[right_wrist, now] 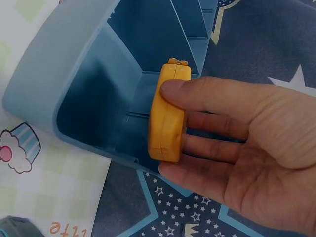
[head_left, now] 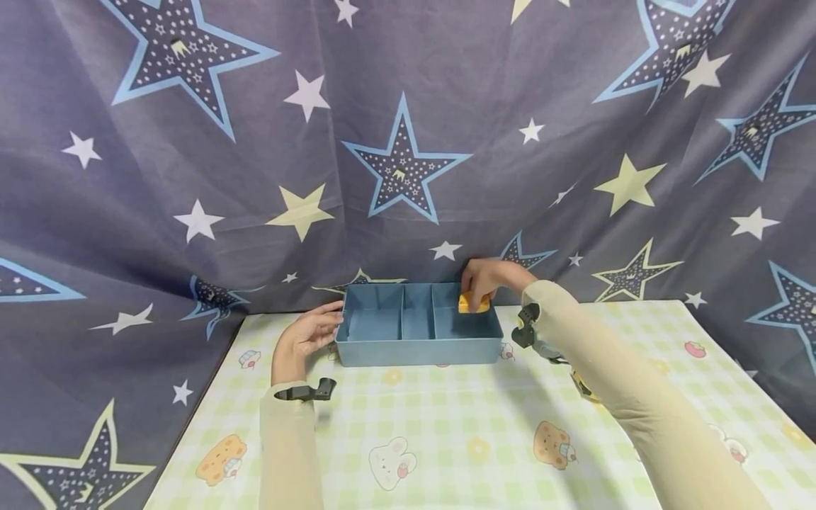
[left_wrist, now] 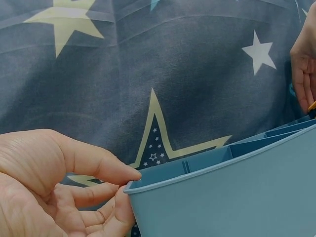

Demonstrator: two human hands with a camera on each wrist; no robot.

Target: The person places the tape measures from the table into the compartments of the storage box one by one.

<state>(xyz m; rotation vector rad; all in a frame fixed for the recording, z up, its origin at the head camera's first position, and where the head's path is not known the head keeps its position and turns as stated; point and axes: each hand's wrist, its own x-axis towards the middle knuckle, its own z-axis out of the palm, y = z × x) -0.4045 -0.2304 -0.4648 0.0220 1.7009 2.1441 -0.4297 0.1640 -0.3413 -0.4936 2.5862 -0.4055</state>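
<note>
A blue three-compartment box (head_left: pixel 417 352) stands at the back of the table. My left hand (head_left: pixel 311 331) pinches its left end at the rim; in the left wrist view the thumb lies at the corner of the box and the other fingers curl below it. My right hand (head_left: pixel 486 278) grips an orange tape measure (right_wrist: pixel 169 113) over the right compartment. In the right wrist view, its narrow side with a seam faces the camera, thumb on one side and fingers on the other. The tape measure sits below the rim line in the head view.
A yellow-and-black object (head_left: pixel 583 388) lies partly hidden under my right sleeve, with a grey object (head_left: pixel 550 351) close by. A checked cloth (head_left: pixel 446 425) covers the table. Right behind the box hangs a dark star-print curtain (head_left: pixel 408 241).
</note>
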